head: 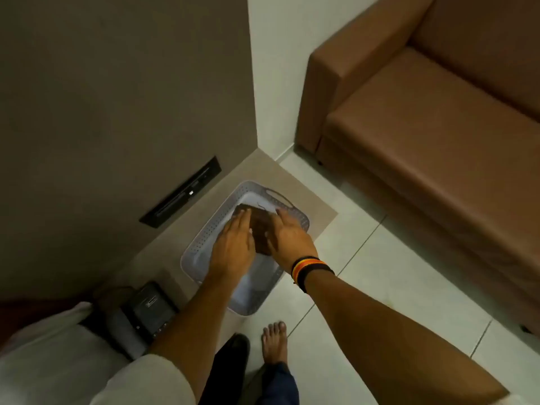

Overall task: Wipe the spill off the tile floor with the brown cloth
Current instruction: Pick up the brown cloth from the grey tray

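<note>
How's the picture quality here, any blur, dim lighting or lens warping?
Head view: dim, warm light; soft overall, with both hands, left hand and right hand, slightly blurred over the brown cloth in the basket; wide-angle bending of the wall edges and sofa.

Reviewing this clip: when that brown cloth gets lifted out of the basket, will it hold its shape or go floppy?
The brown cloth looks folded into a block, so it will probably sag and unfold once lifted. It seems light. Both hands, left and right, flank it, which should keep it bundled. The basket might shift.
</note>
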The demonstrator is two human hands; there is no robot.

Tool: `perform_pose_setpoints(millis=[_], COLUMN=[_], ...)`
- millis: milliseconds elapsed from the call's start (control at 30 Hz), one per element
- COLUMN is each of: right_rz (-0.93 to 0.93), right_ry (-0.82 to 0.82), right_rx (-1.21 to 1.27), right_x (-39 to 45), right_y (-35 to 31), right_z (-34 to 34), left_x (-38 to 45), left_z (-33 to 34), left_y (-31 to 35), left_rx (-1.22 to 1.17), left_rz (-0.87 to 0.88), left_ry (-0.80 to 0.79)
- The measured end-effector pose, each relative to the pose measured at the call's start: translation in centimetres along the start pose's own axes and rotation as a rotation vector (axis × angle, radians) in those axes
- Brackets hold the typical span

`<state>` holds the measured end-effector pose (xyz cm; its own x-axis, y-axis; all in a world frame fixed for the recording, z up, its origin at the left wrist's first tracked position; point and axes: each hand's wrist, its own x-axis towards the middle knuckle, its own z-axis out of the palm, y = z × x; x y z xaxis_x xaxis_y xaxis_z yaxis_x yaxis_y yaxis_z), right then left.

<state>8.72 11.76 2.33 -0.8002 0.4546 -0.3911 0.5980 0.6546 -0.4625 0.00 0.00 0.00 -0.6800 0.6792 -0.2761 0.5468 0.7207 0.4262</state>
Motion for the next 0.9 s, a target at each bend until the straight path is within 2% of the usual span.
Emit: perform_pose_setpoints(millis=[133,200,533,633,733,900], right_rz=[0.316,0.458,0.797,0.804,0.774,0.693], right_ry=[0.018,0.02,0.126,0.104,0.126,0.269], right_rx=[0.242,0.365,0.593,0.676,0.779,1.001], right_x=[3.9,5.8,11.1,11.8,11.5,8.9], right_y=[0.6,1.2,2.7,2.8,2.3,3.0], right_z=[5.6,7.8,12.0,11.4,10.2,6.8], left_x=[2.5,4.1,9.8,10.9,10.8,8.7], left_z=[4.2,5.9,9.9,9.6,8.2,5.5], left_y=[-5.1,-6.4,-7.9,-7.8,-6.5,-3.3], left_rx=[-0.17,-0.217,-0.17,-0.218,-0.373,-0.648], left_rz=[-0.247,-0.305,-0.534,-0.567,-0.598,-0.537], left_ry=[-0.006,0.002,-0.002,-0.028,-0.067,0.016])
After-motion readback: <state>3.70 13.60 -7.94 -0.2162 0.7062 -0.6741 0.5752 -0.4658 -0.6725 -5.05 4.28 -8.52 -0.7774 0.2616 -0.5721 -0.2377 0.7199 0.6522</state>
